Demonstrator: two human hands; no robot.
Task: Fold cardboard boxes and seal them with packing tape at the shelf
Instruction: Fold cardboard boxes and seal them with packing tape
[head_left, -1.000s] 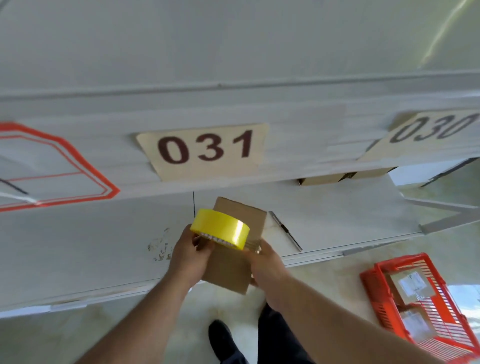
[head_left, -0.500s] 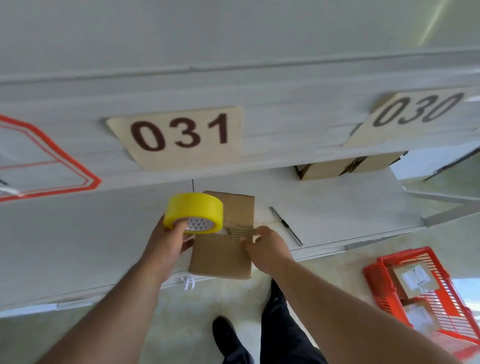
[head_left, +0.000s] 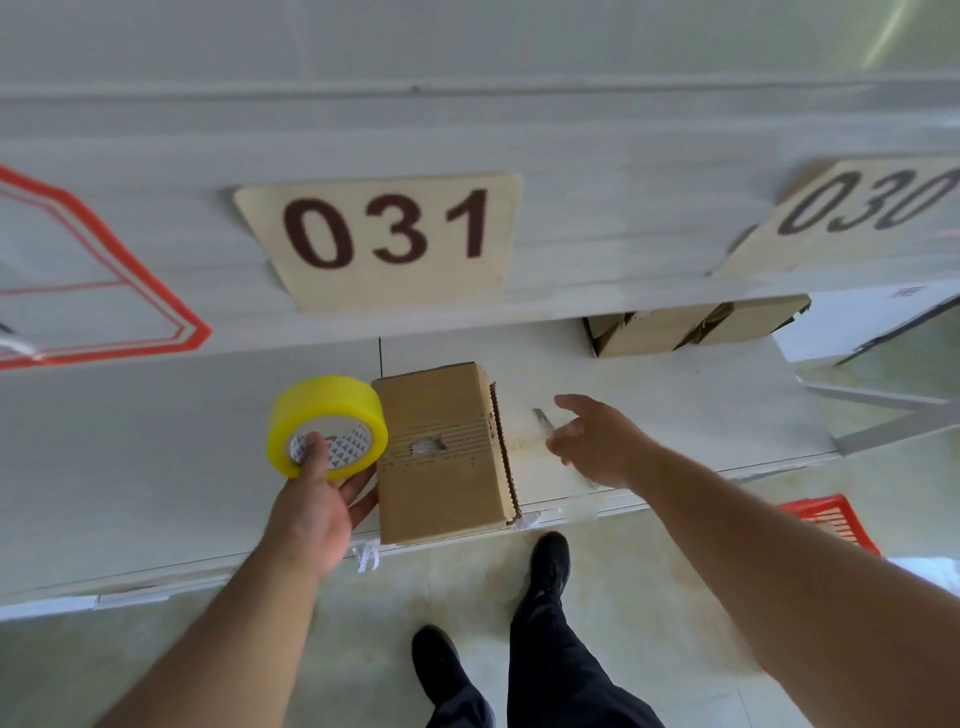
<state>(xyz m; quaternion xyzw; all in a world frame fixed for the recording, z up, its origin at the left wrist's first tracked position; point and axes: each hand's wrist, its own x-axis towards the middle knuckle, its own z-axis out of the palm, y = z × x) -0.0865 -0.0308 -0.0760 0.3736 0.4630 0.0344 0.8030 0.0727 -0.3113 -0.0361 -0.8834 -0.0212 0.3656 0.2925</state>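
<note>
Right at the front edge of the white shelf (head_left: 156, 467) lies the cardboard box (head_left: 441, 457), flat on its broad side with a strip of clear tape crossing its top face. Just left of the box, and touching its left side, the yellow tape roll (head_left: 327, 423) is held on edge by the left hand (head_left: 311, 509): the thumb is hooked into the roll's core and the other fingers curl under its rim. To the right of the box, apart from it, the right hand (head_left: 597, 441) hovers above the shelf with fingers spread and loose, gripping nothing; it is blurred. Between the box and that hand, partly hidden by the fingers, a thin dark cutter (head_left: 540, 418) lies on the shelf. Behind the box, on the upper shelf's face, a tan label reading 031 (head_left: 384, 234) is stuck, and farther right of it a second label reading 030 (head_left: 862, 208). Beyond the box to the right, two more cardboard boxes (head_left: 691, 325) sit deep in the shelf. Well to the box's right, on the floor, an orange basket's corner (head_left: 831, 519) shows.
</note>
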